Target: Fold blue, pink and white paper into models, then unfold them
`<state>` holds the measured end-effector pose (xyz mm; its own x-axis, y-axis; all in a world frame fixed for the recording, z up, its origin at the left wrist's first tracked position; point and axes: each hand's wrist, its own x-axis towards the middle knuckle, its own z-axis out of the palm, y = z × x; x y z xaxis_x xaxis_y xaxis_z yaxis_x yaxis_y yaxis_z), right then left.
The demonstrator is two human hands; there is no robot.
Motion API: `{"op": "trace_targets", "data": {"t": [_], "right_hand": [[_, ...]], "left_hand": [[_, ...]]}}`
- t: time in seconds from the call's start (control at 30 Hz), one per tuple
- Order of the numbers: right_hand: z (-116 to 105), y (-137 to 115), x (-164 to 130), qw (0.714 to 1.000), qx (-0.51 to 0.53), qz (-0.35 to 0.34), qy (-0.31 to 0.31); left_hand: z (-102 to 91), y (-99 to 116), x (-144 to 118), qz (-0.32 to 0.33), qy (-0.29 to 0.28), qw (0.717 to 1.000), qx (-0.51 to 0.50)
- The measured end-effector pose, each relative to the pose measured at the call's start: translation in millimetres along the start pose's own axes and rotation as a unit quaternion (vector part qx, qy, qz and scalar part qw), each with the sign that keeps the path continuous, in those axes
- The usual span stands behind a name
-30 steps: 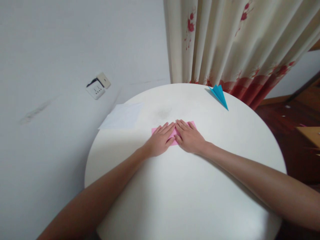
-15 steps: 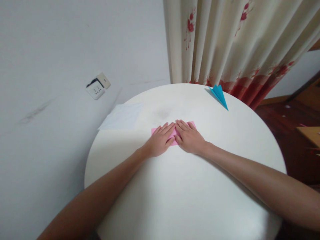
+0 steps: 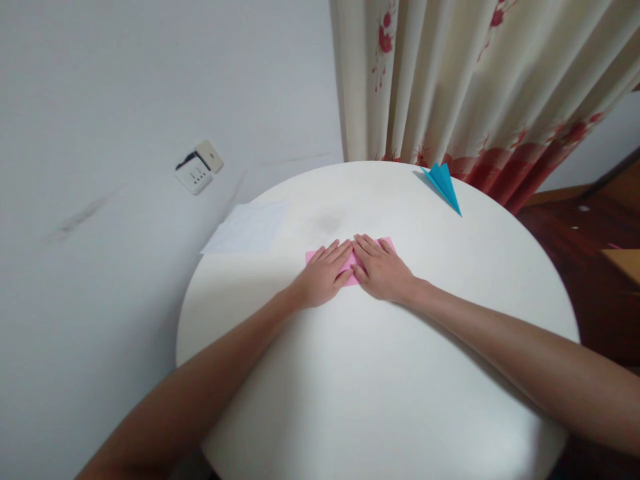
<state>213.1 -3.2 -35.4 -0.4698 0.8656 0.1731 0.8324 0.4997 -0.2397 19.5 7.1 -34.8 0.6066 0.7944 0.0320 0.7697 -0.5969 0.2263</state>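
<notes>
A folded pink paper [image 3: 349,265] lies flat near the middle of the round white table [image 3: 380,373]. My left hand [image 3: 323,275] rests palm down on the paper's left part, fingers together. My right hand [image 3: 381,269] lies flat over the right part, its fingertips meeting those of the left hand. Most of the pink paper is hidden under both hands. Neither hand grips anything.
A blue folded paper plane [image 3: 443,186] sits at the table's far edge near the flowered curtain [image 3: 475,87]. A white sheet [image 3: 247,229] lies at the far left edge. A wall socket [image 3: 198,167] is on the white wall. Dark floor shows to the right.
Both hands stay flat on the pink paper. Only the camera view has shifted slightly.
</notes>
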Motion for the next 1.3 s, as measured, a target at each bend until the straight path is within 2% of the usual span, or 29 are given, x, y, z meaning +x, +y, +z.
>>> {"op": "trace_targets", "data": {"t": [1.3], "right_hand": [[1.6, 1.4, -0.2, 1.000, 0.009, -0.001, 0.006]], "left_hand": [[2.8, -2.9, 1.7, 0.006, 0.001, 1.000, 0.003]]}}
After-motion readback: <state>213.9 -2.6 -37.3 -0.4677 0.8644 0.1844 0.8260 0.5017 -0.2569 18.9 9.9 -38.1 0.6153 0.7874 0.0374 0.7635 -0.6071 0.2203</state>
